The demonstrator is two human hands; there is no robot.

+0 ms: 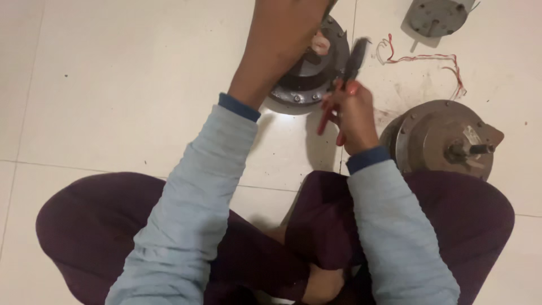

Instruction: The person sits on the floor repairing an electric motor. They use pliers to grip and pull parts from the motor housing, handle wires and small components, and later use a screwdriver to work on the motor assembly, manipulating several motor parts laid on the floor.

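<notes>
I sit cross-legged on a tiled floor. My left hand (282, 34) reaches forward and rests on a round dark metal motor housing (307, 79) with bolts around its rim, covering much of it. My right hand (353, 113) grips a pair of pliers (344, 79) with red handles, their dark jaws pointing up toward the housing's right edge. What the left fingers hold is hidden by the hand and the frame's top edge.
A second round brownish motor body (446, 138) with a short shaft lies by my right knee. A smaller grey round part (437, 16) sits at the top right, with thin red wires (429, 59) looping on the floor below it.
</notes>
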